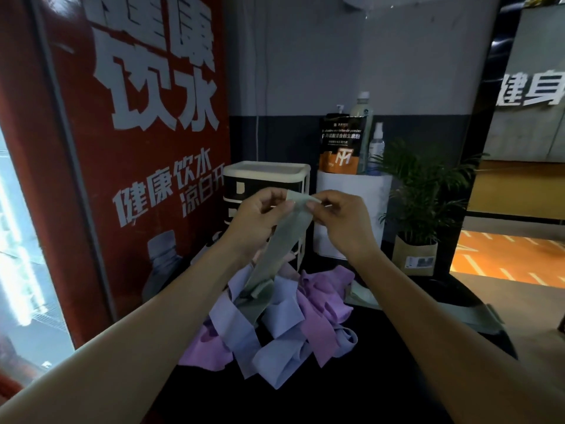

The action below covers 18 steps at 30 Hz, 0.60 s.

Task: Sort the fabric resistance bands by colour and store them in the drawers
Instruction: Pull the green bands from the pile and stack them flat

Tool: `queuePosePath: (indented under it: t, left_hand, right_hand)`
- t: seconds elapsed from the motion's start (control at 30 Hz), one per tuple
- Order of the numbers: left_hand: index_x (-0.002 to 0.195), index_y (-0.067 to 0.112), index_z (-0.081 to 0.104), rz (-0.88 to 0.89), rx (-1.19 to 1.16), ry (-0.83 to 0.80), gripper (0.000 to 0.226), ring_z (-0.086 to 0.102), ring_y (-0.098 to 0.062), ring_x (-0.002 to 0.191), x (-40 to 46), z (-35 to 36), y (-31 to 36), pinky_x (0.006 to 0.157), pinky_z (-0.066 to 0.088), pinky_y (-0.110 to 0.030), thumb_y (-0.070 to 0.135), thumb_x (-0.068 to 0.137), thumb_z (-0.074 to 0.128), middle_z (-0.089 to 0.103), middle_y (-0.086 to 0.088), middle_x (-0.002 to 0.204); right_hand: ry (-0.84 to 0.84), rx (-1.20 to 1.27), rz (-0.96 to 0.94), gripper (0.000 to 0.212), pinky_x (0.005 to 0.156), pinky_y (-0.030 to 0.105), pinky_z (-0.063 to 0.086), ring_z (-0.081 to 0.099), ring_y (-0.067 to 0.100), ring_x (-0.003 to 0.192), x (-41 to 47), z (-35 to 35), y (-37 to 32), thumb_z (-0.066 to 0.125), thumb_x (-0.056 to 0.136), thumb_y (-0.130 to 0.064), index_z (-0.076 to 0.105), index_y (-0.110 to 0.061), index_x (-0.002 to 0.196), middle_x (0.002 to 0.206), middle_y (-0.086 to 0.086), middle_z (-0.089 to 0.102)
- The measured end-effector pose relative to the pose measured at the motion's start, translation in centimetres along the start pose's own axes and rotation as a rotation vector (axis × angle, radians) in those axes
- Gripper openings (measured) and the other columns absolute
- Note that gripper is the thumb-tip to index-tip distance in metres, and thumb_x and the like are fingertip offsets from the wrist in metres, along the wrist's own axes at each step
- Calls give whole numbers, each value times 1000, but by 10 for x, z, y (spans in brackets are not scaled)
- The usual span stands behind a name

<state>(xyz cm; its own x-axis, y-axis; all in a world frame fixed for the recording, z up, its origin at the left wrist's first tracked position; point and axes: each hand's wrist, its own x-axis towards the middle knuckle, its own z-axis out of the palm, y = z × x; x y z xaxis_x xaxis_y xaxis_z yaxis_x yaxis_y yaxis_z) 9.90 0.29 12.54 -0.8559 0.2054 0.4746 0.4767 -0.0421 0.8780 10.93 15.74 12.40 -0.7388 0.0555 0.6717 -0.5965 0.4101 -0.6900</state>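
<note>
1. Our hands hide much of the drawer unit at the back edge of the dark table.
2. We cannot tell if its drawers are pulled out.
3. Our left hand pinches the top of a grey-green band with thumb and curled fingers.
4. Our right hand pinches the same top end, just beside the left.
5. The band hangs down onto a pile of blue bands and pink bands in the middle of the table.
6. Another grey-green band lies near the right edge.
</note>
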Motion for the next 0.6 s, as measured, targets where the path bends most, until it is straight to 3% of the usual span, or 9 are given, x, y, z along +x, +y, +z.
queuePosePath:
  t: [0.1, 0.2, 0.3, 0.37, 0.4, 0.5, 0.6]
  left_hand:
    - [90, 15, 63, 3, 9, -3, 9, 62, -19, 86, 4, 7, 11, 78, 53, -36, 8, 90, 56, 64, -10, 95]
    - [91, 12, 64, -8, -58, 27, 6, 65, -17, 80, 6, 15, 19, 73, 56, -32, 9, 89, 59, 67, -8, 91]
    - [93, 7, 65, -27, -74, 97, 7, 64, -23, 85, 7, 22, 16, 77, 56, -38, 8, 88, 60, 67, -15, 95]
    - [92, 10, 66, -51, -57, 131, 8, 62, -25, 88, 7, 25, 11, 79, 55, -38, 8, 90, 58, 67, -13, 94]
    - [93, 11, 66, -66, -49, 140, 10, 62, -24, 89, 5, 27, 10, 78, 55, -35, 9, 91, 56, 67, -12, 94]
    - [97, 10, 66, -133, -113, 143, 20, 62, -26, 96, 0, 31, 13, 78, 54, -33, 10, 95, 46, 66, -14, 100]
    - [94, 15, 66, -153, -129, 56, 33, 62, -25, 98, -6, 32, 20, 81, 54, -34, 4, 96, 35, 67, -12, 99]
  right_hand:
    - [60, 55, 1, 21, 73, 33, 54, 60, 9, 69, 4, -11, -7, 63, 88, -13, 64, -30, 77, 75, -10, 65]
    - [109, 102, 38, 11, 70, 25, 53, 61, 15, 73, 5, -17, -12, 67, 84, -11, 62, -21, 87, 84, -4, 63]
    - [167, -32, 37, 22, 67, 14, 45, 55, 10, 76, 0, -20, -8, 72, 80, -14, 54, -18, 92, 97, 0, 57]
    - [86, -110, 7, 9, 66, 9, 43, 55, 7, 76, -8, -20, -8, 66, 85, -15, 58, -17, 90, 99, 2, 58]
    - [25, -131, 6, 2, 67, 10, 45, 57, 9, 76, -12, -20, -9, 61, 89, -17, 61, -15, 90, 98, 3, 60]
    - [-75, -173, 44, 26, 77, 36, 49, 62, 27, 81, -17, -24, -6, 52, 94, -27, 67, -7, 90, 92, 14, 68]
    - [-151, -169, 86, 48, 72, 36, 47, 60, 26, 76, -17, -31, -9, 47, 93, -44, 64, 1, 90, 89, 21, 65]
